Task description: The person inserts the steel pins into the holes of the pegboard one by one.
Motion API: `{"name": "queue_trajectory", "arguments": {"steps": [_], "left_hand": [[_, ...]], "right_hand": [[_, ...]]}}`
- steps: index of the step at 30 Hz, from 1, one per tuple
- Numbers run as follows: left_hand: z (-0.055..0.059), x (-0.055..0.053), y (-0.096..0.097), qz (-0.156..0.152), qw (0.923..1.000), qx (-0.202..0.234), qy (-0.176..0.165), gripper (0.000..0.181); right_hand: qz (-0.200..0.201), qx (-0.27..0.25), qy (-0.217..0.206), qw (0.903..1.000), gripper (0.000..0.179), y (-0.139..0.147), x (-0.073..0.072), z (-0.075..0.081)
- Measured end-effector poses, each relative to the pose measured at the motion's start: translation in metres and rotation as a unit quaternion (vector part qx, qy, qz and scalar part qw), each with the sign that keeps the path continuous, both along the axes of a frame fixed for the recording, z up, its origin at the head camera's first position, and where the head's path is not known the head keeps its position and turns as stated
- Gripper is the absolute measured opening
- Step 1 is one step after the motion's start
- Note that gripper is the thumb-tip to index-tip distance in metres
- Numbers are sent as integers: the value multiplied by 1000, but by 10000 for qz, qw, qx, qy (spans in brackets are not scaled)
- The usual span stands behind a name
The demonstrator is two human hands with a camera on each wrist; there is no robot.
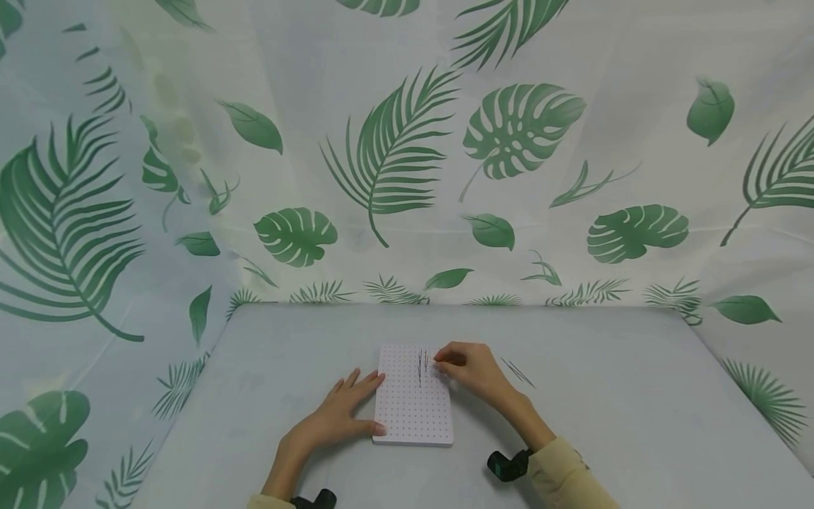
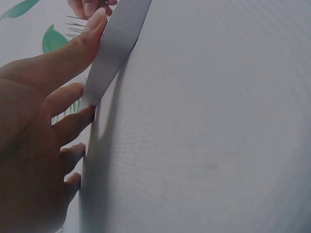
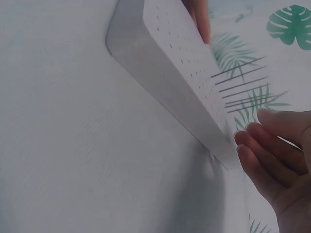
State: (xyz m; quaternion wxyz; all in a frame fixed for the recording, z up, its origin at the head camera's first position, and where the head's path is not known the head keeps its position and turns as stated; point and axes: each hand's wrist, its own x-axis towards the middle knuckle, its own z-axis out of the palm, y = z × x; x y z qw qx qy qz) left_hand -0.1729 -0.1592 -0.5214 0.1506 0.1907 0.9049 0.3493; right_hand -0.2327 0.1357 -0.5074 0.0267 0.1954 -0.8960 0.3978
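Where left hand (image 1: 332,420) lay: spread, touching white board (image 1: 413,417);
Right hand (image 1: 475,367): near thin sticks (image 3: 243,84); whether pinching, I could not tell.

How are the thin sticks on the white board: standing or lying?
Standing: in the right wrist view, the thin sticks project from the holed face of the white board.

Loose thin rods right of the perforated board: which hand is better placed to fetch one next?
Right, most likely: the right hand is between the perforated board and the loose thin rods, while the left hand touches the board's far side from them, apparently steadying it.
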Motion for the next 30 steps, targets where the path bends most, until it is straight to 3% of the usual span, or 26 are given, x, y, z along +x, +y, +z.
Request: {"name": "queue_trajectory", "arguments": {"steps": [30], "left_hand": [[-1, 0, 1, 18, 10000, 0, 16, 94]], "right_hand": [[-158, 640, 180, 9977, 11, 74, 9, 4]]}}
